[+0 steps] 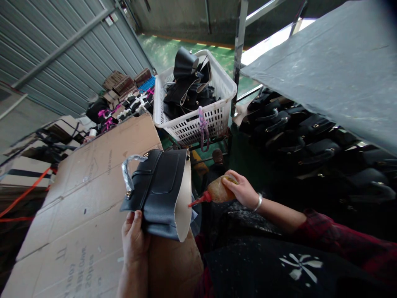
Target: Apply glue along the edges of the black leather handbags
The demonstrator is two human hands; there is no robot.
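Observation:
A black handbag (163,178) lies on its side over the edge of the cardboard, its pale open end facing right. Clear plastic wraps its handle (126,174). My left hand (134,234) grips the bag by its lower left edge, thumb on top. In my right hand (242,190) is a squeeze bottle (220,190) with amber contents and a red nozzle. The nozzle points left, its tip at the bag's pale open rim; whether it touches I cannot tell. The bag's inside is mostly hidden.
Flattened cardboard (102,198) covers the work surface. Beyond it stands a white plastic basket (198,120) heaped with black bag pieces. Many black handbags (313,136) sit on the right below a grey sheet-covered top (335,62). Tied stacks of pieces (130,99) lie back left.

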